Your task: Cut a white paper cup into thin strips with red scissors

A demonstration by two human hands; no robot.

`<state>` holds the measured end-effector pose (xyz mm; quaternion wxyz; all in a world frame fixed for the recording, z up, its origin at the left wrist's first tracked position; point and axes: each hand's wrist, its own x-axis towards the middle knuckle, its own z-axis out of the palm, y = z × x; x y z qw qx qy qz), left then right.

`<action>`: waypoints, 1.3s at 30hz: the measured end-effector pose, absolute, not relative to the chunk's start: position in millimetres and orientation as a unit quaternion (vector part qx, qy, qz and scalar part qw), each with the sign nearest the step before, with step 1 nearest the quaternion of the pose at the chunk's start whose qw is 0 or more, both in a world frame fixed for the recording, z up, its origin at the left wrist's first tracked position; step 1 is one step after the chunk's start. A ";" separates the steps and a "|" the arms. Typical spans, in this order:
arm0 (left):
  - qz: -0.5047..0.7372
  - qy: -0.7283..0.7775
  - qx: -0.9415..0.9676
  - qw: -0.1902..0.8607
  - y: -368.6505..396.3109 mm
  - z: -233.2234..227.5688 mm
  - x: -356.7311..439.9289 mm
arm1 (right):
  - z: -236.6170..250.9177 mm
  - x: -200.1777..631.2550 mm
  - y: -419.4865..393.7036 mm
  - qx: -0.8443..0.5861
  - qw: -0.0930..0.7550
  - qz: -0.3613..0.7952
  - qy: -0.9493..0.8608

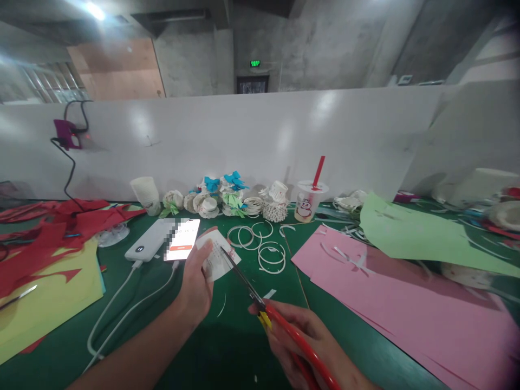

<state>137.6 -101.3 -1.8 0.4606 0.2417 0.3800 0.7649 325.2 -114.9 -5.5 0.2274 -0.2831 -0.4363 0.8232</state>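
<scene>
My left hand [197,287] is closed on a piece of white printed paper [217,260], thumb on its near face. The piece looks curved, like part of a paper cup. In my right hand [303,330] is a pair of scissors [290,330] with red and yellow handles. Their dark blades point up and left, and the tips meet or overlap the middle of the white paper. Whether the blades are cutting into it I cannot tell. Just right of the paper, several thin white paper rings [271,257] lie on the green tabletop [244,336].
Pink sheets [365,281] and a green sheet [422,238] lie to the right. A drink cup [306,203] with a red straw stands at the back beside white paper crafts [209,203]. Left are a cabled power bank [148,241], a lit phone [182,238] and red scraps [60,227].
</scene>
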 end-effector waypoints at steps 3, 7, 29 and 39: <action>0.766 0.377 0.243 0.461 -100.1 -3.0 137.1 | -4.4 325.2 -115.1 -0.288 0.234 0.816 -0.443; 0.765 0.380 0.238 0.462 -99.0 -4.3 137.1 | -5.4 325.5 -115.9 -0.296 0.238 0.811 -0.446; 0.795 0.405 0.205 0.402 -91.3 -0.8 129.1 | -9.1 323.7 -120.1 -0.256 0.240 0.818 -0.456; 0.774 0.435 0.216 0.406 -97.0 -4.2 135.7 | -7.3 326.0 -122.5 -0.283 0.232 0.803 -0.471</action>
